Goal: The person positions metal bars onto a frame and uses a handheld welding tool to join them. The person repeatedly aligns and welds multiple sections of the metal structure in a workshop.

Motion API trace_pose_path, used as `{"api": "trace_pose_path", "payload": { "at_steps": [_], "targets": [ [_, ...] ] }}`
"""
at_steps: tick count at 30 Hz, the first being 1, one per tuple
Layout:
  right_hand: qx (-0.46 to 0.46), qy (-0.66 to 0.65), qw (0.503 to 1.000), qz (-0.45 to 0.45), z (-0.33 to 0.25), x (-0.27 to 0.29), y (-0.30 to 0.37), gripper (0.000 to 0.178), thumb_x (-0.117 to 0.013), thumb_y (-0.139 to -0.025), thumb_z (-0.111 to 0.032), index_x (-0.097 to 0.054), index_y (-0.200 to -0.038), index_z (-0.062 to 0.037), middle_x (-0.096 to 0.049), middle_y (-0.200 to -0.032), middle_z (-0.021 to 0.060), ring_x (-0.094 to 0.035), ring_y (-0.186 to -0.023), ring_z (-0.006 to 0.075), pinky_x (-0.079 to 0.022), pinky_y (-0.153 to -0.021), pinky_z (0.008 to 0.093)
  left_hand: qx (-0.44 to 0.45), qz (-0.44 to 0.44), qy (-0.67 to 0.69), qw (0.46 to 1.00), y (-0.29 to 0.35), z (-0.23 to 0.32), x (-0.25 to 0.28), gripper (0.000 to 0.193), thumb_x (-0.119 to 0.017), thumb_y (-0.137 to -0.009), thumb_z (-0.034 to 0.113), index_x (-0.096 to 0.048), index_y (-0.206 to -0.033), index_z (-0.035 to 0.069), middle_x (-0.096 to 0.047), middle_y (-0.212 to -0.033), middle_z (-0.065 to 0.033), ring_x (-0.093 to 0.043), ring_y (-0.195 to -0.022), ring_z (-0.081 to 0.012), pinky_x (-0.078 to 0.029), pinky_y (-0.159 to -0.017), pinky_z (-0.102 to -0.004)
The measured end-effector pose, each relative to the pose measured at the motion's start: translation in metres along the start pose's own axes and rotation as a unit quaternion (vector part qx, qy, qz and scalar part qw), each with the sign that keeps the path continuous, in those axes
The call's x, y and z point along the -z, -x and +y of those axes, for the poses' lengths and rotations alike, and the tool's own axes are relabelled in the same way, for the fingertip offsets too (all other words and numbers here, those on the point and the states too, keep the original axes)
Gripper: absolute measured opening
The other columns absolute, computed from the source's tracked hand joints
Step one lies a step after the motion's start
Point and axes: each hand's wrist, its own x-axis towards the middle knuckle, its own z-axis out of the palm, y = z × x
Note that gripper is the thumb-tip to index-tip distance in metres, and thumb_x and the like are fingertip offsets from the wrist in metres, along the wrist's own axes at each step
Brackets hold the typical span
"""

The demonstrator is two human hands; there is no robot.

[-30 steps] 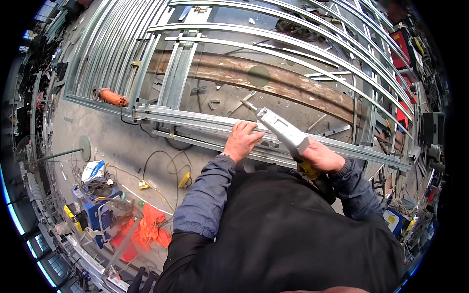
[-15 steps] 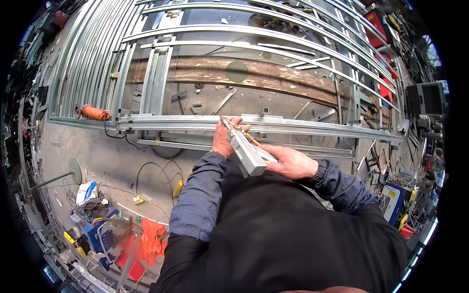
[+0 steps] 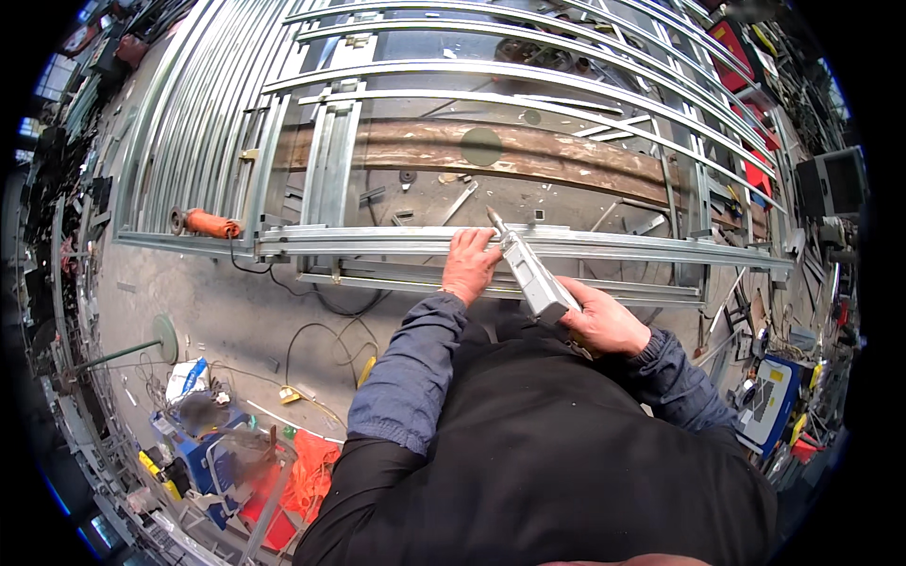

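Observation:
My right hand (image 3: 609,321) is wrapped round the rear of a welding gun (image 3: 530,274), a grey boxy tool with a tapered metal nozzle. The nozzle points away from me, across a long galvanized steel rail (image 3: 377,241) that runs left to right before me. My left hand (image 3: 470,266) lies with its fingers stretched over the near side of this rail, just left of the gun. Its thumb side is close to the nozzle. Most of the gun's handle is hidden by its body and my right hand.
An orange angle grinder (image 3: 212,224) rests on the frame at the left. Rows of steel tubes (image 3: 528,68) and a worn wooden beam (image 3: 396,143) lie beyond. Cables (image 3: 321,330) trail over the floor, near a blue machine (image 3: 193,443) and orange cloth (image 3: 313,467). Another blue-edged machine (image 3: 766,401) stands right.
The gun has come away from my left hand, which was at its front end. My left fingers now lie on the rail. The whole view has shifted slightly.

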Motion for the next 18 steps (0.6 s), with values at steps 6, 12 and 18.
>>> {"api": "trace_pose_path", "payload": {
  "at_steps": [6,12,18],
  "targets": [
    [0.005,0.064,0.995,-0.081,-0.033,-0.039,-0.045,0.065,-0.068,-0.104,-0.029,-0.047,-0.163,-0.01,-0.07,-0.136,0.0245,-0.069,-0.125,0.0351,-0.051,-0.109,0.0399,-0.025,0.118,0.039,0.992,0.001,-0.002,-0.013,0.057,-0.075,-0.077,0.017,-0.07,-0.133,0.01,-0.067,-0.118,-0.0079,-0.061,-0.114,-0.0311,-0.045,-0.108,-0.0493],
    [0.131,0.194,0.968,-0.09,-0.024,-0.088,-0.09,0.071,-0.066,-0.105,-0.05,-0.05,-0.16,-0.0071,-0.067,-0.136,0.0306,-0.066,-0.125,0.047,-0.053,-0.106,0.0478,-0.004,0.115,0.038,0.993,0.007,0.0,-0.027,0.053,-0.076,-0.086,0.021,-0.07,-0.138,0.016,-0.064,-0.13,-0.0097,-0.059,-0.125,-0.0317,-0.042,-0.117,-0.0521],
    [0.181,0.28,0.935,-0.122,-0.055,-0.125,-0.12,0.073,-0.064,-0.104,-0.059,-0.054,-0.153,-0.0059,-0.07,-0.119,0.0349,-0.068,-0.112,0.0534,-0.051,-0.101,0.0543,0.032,0.054,0.016,0.998,0.011,0.0,-0.028,0.055,-0.071,-0.091,0.024,-0.065,-0.145,0.019,-0.062,-0.139,-0.0084,-0.055,-0.133,-0.0302,-0.034,-0.123,-0.0511]
  ]
}}
